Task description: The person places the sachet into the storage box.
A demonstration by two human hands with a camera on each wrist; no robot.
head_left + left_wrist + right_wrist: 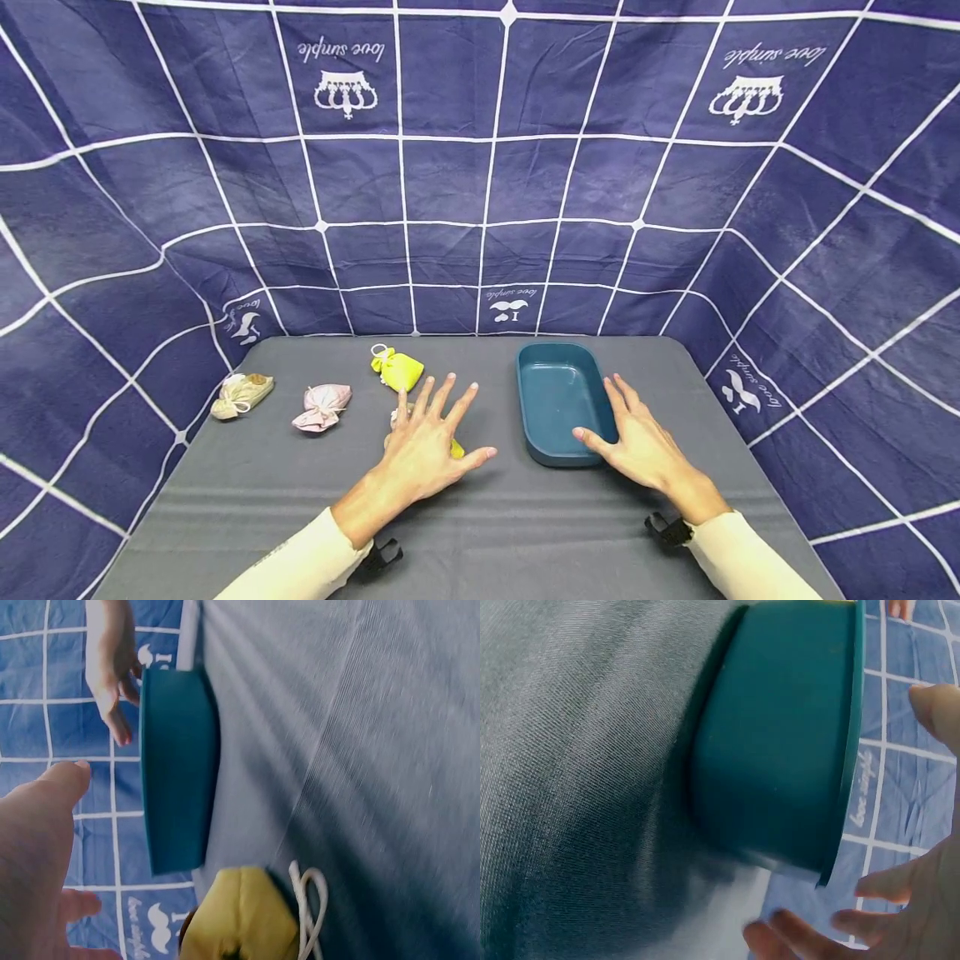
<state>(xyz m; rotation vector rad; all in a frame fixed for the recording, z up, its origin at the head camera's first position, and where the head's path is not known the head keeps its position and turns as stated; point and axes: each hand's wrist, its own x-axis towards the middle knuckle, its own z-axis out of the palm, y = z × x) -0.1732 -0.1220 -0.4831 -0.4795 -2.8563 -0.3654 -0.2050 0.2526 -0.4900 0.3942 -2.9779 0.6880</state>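
Observation:
My left hand [423, 450] is held above the table with its fingers spread, holding nothing. Below it, mostly hidden in the head view, is a yellow drawstring pouch [241, 915] with a white cord. Part of another, pale pouch [393, 414] peeks out at the left of the fingers. A teal rectangular bin [540, 459] stands upright on the table at the right. Over its right rim hovers my right hand [645, 446], thumb and fingers spread apart, with nothing in its grasp.
A bright yellow pouch [401, 372] lies beyond the left hand. Farther left are a pink pouch [322, 407] and a beige pouch [242, 395]. The grey table [480, 533] is bordered at the back and sides by blue gridded cloth [442, 183].

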